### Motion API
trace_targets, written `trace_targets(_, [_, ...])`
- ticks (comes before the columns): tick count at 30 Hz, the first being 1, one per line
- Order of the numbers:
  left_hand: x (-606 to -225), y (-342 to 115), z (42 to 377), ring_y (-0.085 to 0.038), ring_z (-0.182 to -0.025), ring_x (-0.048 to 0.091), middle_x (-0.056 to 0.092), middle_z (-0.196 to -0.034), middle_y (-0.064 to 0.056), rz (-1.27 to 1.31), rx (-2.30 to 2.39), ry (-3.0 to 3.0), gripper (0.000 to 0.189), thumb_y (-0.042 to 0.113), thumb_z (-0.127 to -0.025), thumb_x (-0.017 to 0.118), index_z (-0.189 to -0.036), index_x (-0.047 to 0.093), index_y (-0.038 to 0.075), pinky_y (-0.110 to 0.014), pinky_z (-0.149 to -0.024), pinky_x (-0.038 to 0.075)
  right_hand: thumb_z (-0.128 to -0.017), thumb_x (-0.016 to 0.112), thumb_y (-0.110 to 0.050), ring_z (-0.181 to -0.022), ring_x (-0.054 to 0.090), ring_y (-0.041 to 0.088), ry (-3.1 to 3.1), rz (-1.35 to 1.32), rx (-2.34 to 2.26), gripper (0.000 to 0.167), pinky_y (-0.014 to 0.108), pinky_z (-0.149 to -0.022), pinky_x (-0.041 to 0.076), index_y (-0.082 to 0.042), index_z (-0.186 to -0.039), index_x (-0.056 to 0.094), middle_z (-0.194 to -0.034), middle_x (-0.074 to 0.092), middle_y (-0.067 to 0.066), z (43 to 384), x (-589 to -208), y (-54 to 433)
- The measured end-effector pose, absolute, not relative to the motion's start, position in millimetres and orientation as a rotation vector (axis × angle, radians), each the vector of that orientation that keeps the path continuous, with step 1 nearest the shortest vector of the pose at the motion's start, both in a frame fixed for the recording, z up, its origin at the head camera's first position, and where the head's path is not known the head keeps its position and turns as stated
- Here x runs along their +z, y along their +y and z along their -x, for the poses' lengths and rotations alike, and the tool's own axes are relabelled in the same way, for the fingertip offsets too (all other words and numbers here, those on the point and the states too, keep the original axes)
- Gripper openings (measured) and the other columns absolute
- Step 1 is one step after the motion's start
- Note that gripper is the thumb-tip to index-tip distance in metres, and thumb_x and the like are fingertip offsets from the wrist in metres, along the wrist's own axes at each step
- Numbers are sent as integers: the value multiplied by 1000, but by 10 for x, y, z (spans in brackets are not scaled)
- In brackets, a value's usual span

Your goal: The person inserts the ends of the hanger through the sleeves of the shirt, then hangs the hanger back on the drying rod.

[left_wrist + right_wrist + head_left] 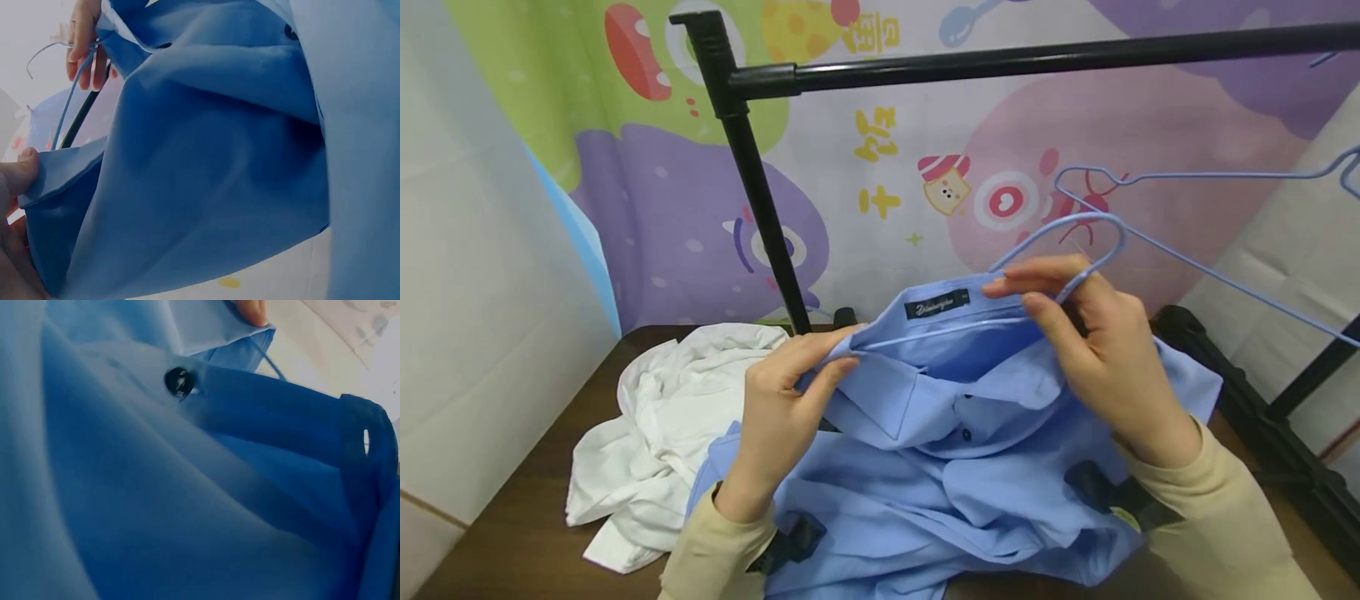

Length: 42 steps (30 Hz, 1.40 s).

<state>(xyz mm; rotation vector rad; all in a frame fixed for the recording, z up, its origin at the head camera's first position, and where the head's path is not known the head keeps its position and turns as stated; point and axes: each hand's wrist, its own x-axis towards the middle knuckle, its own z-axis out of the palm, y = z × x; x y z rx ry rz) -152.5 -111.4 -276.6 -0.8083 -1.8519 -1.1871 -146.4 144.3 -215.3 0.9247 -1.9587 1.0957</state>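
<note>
A light blue button-up shirt [865, 467] with a dark label inside its collar [887, 400] spreads below both hands. My left hand [782, 408] pinches the collar's left side between thumb and fingers. One arm of a blue clothes hanger [940, 332] runs inside the neck opening toward that pinch. My right hand [1112, 358] holds the hanger near its hook [1120, 229], thumb and fingers bent around the wire, index fingertip at the collar's back edge. In the right wrist view a dark button [180, 382] shows on the placket. Folds hide the hanger's lower part.
A crumpled white garment [677, 417] lies left on the brown table [497, 542]. Behind stands a black rack with a top bar [970, 62] and an upright [760, 200]. A second blue hanger [1232, 175] hangs at right. A cartoon-printed curtain [865, 250] forms the backdrop.
</note>
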Motion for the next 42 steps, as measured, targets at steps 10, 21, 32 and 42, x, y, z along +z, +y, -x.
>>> trace_targets(10, [-2767,-1100,1492,-13,-91,63,69,-98,-5,780,-1214,-1878,25,2,-78,68,-103,69,8,-21,-79,47,-91,50,-4,-95,60,12,-1864,-1092,1044,16,27,-91,41,1,-101,61,-89,69,7,1434,-2093,1273])
trace_targets(21, [-2851,-993,1472,-10,-87,62,69,-95,-4,848,-1242,-1909,23,3,-80,66,-102,69,7,-19,-70,44,-98,40,-25,-91,61,15,-1820,-1068,816,34,36,-95,37,1,-99,62,-87,70,3,1445,-2227,1095])
trace_targets(32, [-2955,-818,1442,-8,-72,57,67,-85,-3,963,-1190,-1877,17,10,-81,66,-98,69,6,-16,-61,43,-98,39,-23,-67,63,12,-1814,-1092,785,34,37,-98,35,0,-96,63,-85,70,4,1421,-2395,1025])
trace_targets(42, [-2808,-938,1436,-10,-70,58,67,-80,-3,995,-1093,-1832,14,11,-80,68,-93,69,6,-17,-61,43,-76,73,-13,-119,45,15,-2276,-1039,942,73,24,-99,34,-14,-138,34,-132,45,0,1421,-2274,1424])
